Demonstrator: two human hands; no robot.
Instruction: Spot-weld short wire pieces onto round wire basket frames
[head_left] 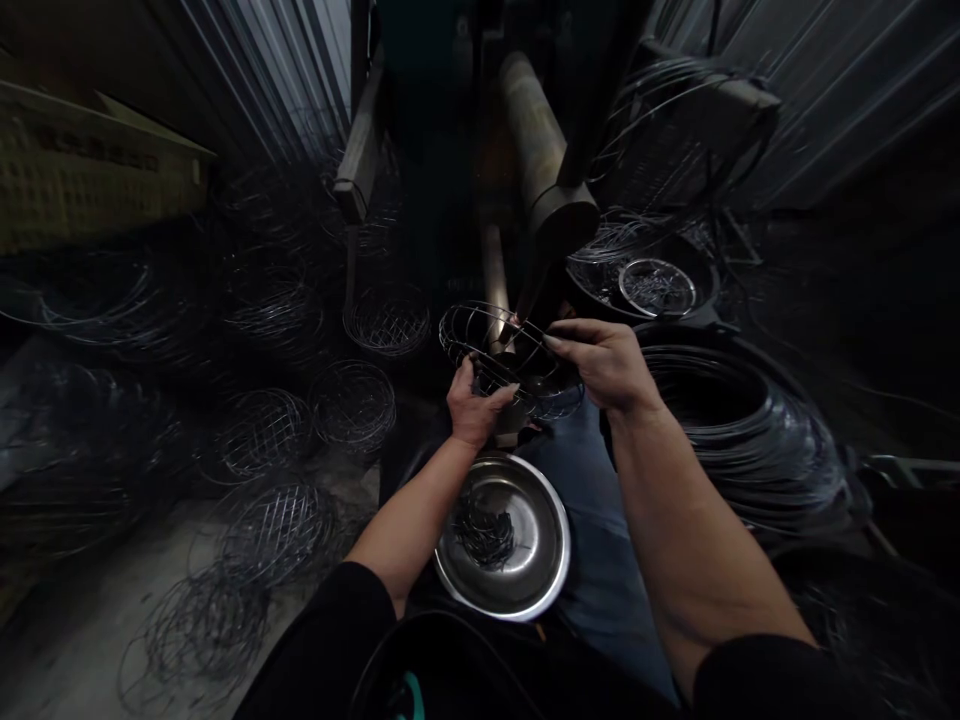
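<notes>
A round wire basket frame [471, 318] is held up at the electrode tips of what looks like a spot welder [516, 322], where a small glow shows. My left hand [474, 405] grips the near side of the frame, thumb and fingers round the wire. On the other side, my right hand [604, 362] pinches a thin dark piece, likely wire, against the frame close to the tips; its far end is hard to make out. Below my hands, a shiny steel bowl [555, 520] sits on my lap with a small heap of short dark wire pieces [486, 535] in it.
Stacks of wire grids [281, 525] and wire rings [206, 630] lie on the floor at left. A large coil of wire [720, 420] stands at right, behind it a tub [709, 285] with a small bowl [658, 288]. The machine's thick cylindrical arm [534, 125] juts overhead.
</notes>
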